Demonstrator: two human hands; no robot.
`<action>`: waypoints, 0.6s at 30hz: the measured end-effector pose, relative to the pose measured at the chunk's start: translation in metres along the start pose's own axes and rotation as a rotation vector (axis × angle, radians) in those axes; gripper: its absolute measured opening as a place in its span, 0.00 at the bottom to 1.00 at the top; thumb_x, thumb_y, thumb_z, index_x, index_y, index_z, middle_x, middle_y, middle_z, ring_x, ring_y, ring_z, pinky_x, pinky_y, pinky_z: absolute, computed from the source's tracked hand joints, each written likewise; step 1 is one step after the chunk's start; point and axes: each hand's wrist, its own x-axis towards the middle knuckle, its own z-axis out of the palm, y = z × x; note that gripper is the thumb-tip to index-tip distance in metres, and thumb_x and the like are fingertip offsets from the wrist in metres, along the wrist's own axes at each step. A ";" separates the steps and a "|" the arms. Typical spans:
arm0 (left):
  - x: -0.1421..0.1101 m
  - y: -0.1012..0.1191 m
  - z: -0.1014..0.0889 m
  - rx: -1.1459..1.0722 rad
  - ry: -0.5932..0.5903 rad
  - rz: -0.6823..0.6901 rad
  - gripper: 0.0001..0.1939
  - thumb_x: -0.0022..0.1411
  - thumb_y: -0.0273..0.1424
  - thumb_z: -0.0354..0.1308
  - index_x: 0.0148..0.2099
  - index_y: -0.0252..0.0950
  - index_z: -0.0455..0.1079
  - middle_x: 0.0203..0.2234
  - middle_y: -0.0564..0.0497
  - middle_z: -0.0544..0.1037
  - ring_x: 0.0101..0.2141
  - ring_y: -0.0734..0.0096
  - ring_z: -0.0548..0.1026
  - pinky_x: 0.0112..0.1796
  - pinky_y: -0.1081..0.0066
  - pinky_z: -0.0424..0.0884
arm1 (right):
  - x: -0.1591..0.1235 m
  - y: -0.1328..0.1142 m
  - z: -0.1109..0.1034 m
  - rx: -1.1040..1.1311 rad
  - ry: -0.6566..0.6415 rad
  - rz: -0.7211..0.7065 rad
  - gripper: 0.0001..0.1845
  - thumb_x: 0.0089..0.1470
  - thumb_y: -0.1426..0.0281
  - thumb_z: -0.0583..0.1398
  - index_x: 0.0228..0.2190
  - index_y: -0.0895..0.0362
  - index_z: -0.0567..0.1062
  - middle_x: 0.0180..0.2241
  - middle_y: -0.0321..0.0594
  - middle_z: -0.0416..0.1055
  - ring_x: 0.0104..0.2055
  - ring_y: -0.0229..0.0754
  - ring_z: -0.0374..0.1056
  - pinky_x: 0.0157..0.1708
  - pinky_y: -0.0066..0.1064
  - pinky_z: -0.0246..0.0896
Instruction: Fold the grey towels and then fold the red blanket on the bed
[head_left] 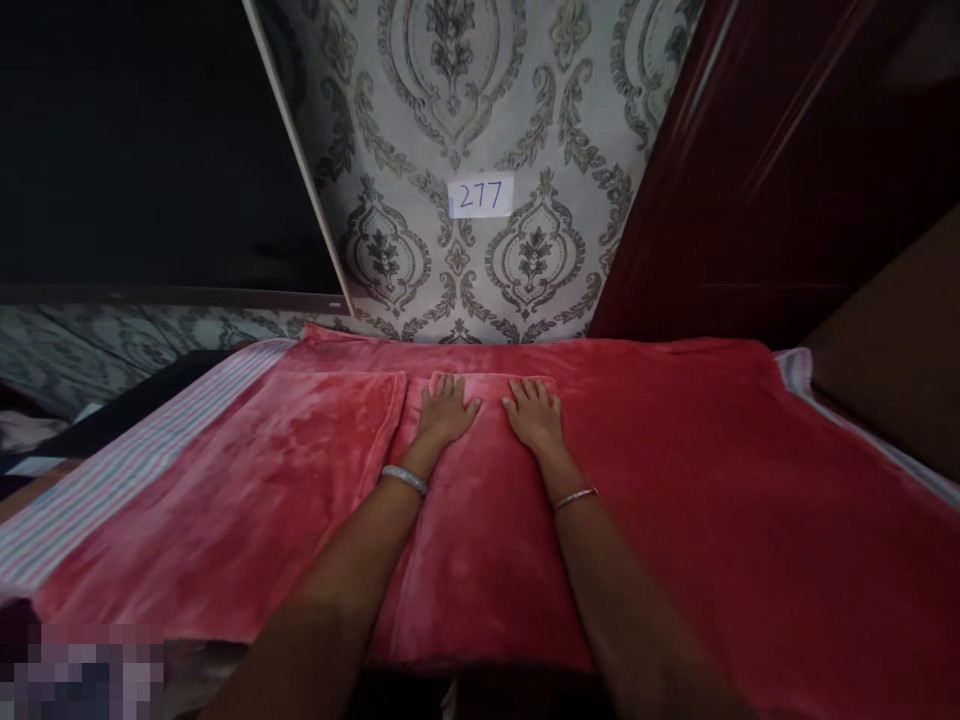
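Observation:
A red plush blanket (712, 480) is spread over a flat surface, with a folded pink-red section (487, 530) in the middle. My left hand (447, 410) lies flat near the far left corner of that section, fingers spread. Close to its far right corner, my right hand (535, 412) also rests palm down with the fingers apart. Neither hand grips the cloth. To the left lies another folded plush panel (247, 480), its edge running beside my left forearm.
Under the blanket a striped cloth (142, 465) shows at the left. Behind stands a patterned wall (465, 110) with a paper marked 277 (481, 195). A dark television (150, 150) is at the left, a dark red wooden panel (765, 170) at the right.

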 end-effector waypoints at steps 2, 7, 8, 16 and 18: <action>0.000 0.000 0.000 0.012 0.005 0.000 0.37 0.72 0.48 0.37 0.73 0.29 0.50 0.72 0.36 0.51 0.71 0.51 0.45 0.67 0.45 0.45 | 0.000 0.000 -0.001 -0.004 -0.006 0.000 0.31 0.69 0.58 0.42 0.69 0.51 0.56 0.72 0.41 0.46 0.73 0.50 0.38 0.69 0.52 0.35; 0.000 -0.001 0.004 0.008 0.014 0.004 0.37 0.72 0.48 0.37 0.73 0.29 0.50 0.72 0.36 0.51 0.71 0.52 0.45 0.67 0.46 0.45 | 0.000 0.000 0.000 -0.014 -0.002 0.004 0.31 0.69 0.57 0.42 0.69 0.50 0.57 0.72 0.41 0.46 0.73 0.50 0.39 0.69 0.52 0.35; 0.000 -0.001 0.005 0.003 0.022 0.007 0.37 0.72 0.48 0.37 0.73 0.29 0.50 0.72 0.36 0.51 0.71 0.52 0.45 0.67 0.46 0.45 | 0.000 0.000 0.001 -0.016 0.002 0.004 0.31 0.69 0.57 0.42 0.69 0.50 0.57 0.72 0.41 0.46 0.73 0.50 0.39 0.69 0.52 0.36; 0.003 -0.003 -0.017 -0.051 -0.121 0.009 0.37 0.71 0.49 0.38 0.73 0.32 0.49 0.72 0.35 0.47 0.72 0.50 0.43 0.66 0.42 0.45 | 0.000 -0.005 -0.010 -0.013 -0.027 0.001 0.30 0.70 0.58 0.43 0.69 0.51 0.57 0.71 0.41 0.48 0.73 0.50 0.40 0.68 0.53 0.39; -0.002 0.002 -0.030 -0.059 -0.154 0.008 0.37 0.71 0.49 0.38 0.73 0.31 0.50 0.72 0.35 0.48 0.71 0.49 0.44 0.65 0.41 0.46 | -0.004 -0.005 -0.022 0.008 -0.047 0.007 0.30 0.70 0.58 0.42 0.68 0.50 0.57 0.71 0.42 0.48 0.73 0.51 0.41 0.67 0.54 0.41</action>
